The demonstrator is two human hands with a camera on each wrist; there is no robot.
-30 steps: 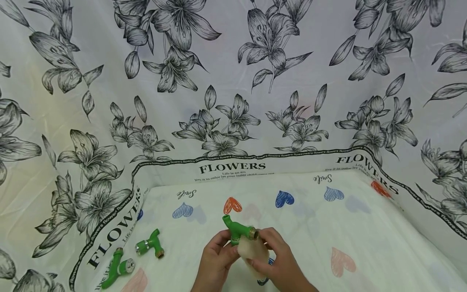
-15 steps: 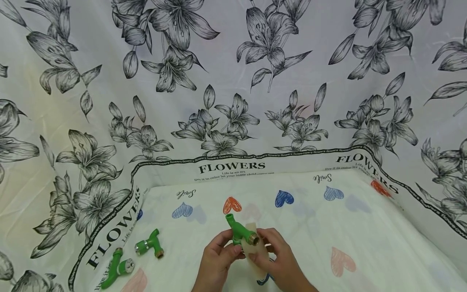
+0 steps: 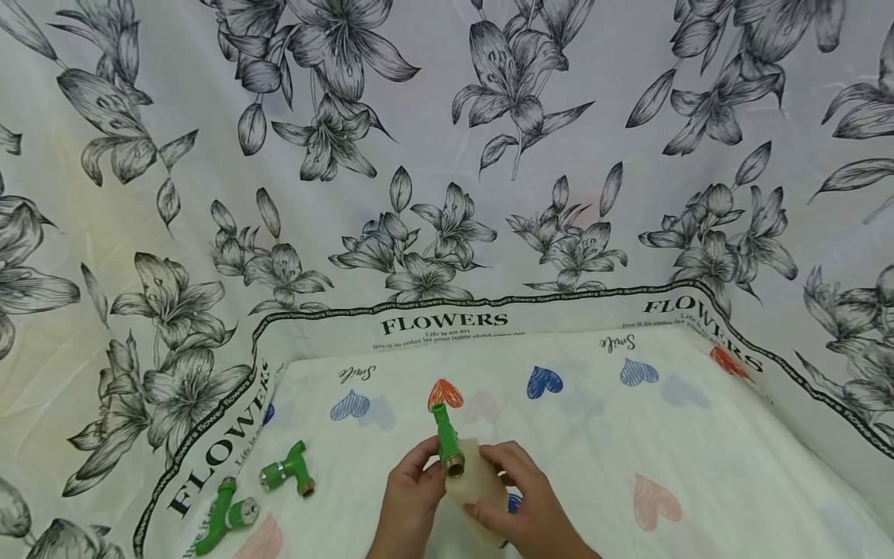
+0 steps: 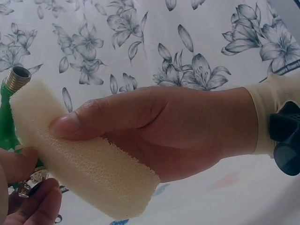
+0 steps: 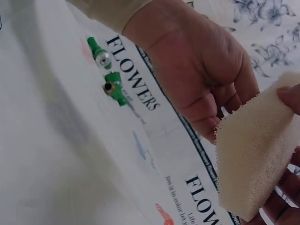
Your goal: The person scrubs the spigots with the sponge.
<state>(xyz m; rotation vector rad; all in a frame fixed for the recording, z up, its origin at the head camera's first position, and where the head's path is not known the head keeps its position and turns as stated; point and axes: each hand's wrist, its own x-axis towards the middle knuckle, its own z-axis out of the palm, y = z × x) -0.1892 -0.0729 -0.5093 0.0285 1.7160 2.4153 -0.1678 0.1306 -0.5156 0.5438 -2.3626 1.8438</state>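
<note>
Evidently, a green tap (image 3: 444, 435) with a brass threaded end is held above the worktop (image 3: 698, 481), near its front edge, with a pale sponge (image 3: 476, 491) pressed against it. The tap is judged stiff, light and hard, its smooth plastic body perhaps slippery; it seems best gripped round the body below the brass end. The sponge looks soft and compressible, and is best pinched across its flat faces. The left hand (image 3: 408, 505) is curled round the tap's lower body. The right hand (image 3: 520, 505) is closed on the sponge, thumb on one face and fingers behind. Two further green taps (image 3: 286, 470) lie well apart, to the left on the patterned cloth (image 3: 447, 155).
</note>
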